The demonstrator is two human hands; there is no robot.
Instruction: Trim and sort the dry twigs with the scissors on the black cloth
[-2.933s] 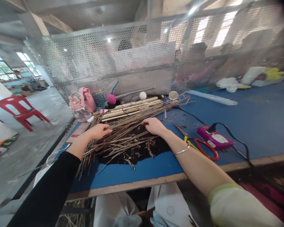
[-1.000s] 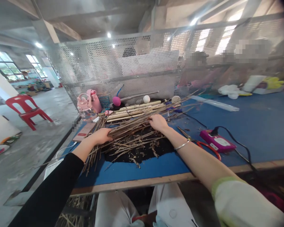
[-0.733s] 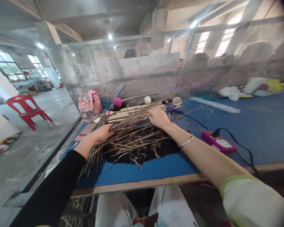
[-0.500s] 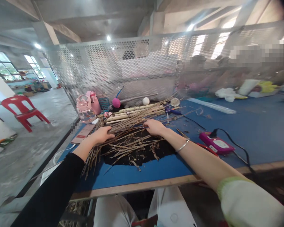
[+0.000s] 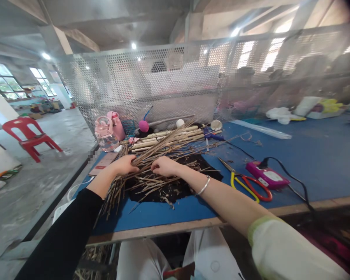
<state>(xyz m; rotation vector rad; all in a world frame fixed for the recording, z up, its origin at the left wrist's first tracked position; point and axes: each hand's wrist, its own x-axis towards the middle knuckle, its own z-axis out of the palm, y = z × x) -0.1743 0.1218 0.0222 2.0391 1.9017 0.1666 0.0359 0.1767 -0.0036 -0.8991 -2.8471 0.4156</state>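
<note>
My left hand (image 5: pixel 125 165) is closed around a bundle of thin dry twigs (image 5: pixel 157 146) that slants up to the right. Its lower ends spread out below the wrist, over the blue tabletop. Just to the right, my right hand (image 5: pixel 165 166) has its fingers curled into a pinch among the twigs; whatever lies between the fingertips is hidden. Under both hands is a black cloth (image 5: pixel 181 193) with loose twigs (image 5: pixel 153 186) and dry leaf scraps on it.
Scissors (image 5: pixel 247 186) with red and yellow handles lie right of the cloth, near a purple power strip (image 5: pixel 266 175). Behind are thicker pale sticks (image 5: pixel 148 146), a blue glue gun (image 5: pixel 212 135) and a pink bottle (image 5: pixel 116 126). A phone (image 5: pixel 100 165) lies left; a perforated screen (image 5: pixel 186 85) backs the table.
My right hand has moved left and slightly down, close to my left hand. The twig bundle's far end now angles up more steeply. The scissors have come into fuller view.
</note>
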